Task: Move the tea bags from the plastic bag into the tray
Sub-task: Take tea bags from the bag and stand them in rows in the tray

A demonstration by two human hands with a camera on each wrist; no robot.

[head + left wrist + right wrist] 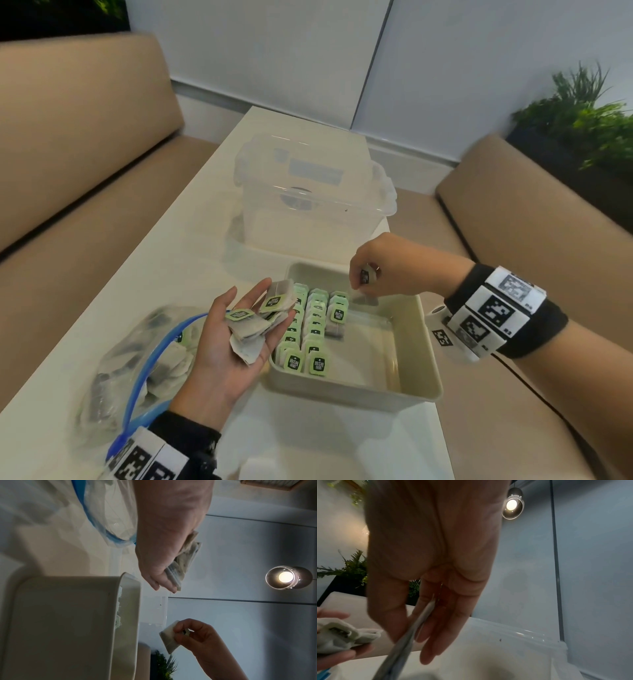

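Tray (416, 387): beige, on the white table (205, 253), just right of the plastic bag; two long rows of tea bags standing on edge along its left side, a third row only begun at the far end; right half bare.
Filed tea bags (313, 330): neatly upright, green tags up (a good share of the job, judging by the rows).
Plastic bag (137, 359): clear, blue zip edge, lying open on the table at near left; a fair heap of tea bags inside, so plenty left to move.
Left hand (229, 346): palm up and fingers nearly flat, hovering between plastic bag and tray, carrying a loose handful of tea bags (263, 318) on the fingers.
Right hand (387, 270): above the tray's far end, fingertips pinching one tea bag (364, 296) by its tag, pouch hanging down toward the start of the third row (not yet set down).
Progress: somewhere near the middle, at a guess; handful, hanging bag and the plastic bag's contents all outstanding.
Writing: "McCoy teas" in white on a dark shape on the green tags (317, 363), legible on the nearest filed bags and on one tag in the left palm; tag in the right hand too small to read.
Clear lidded box (315, 202): beyond the tray; a blurred label inside, unreadable.
Wrist bands: black-and-white square code markers, no legible words.
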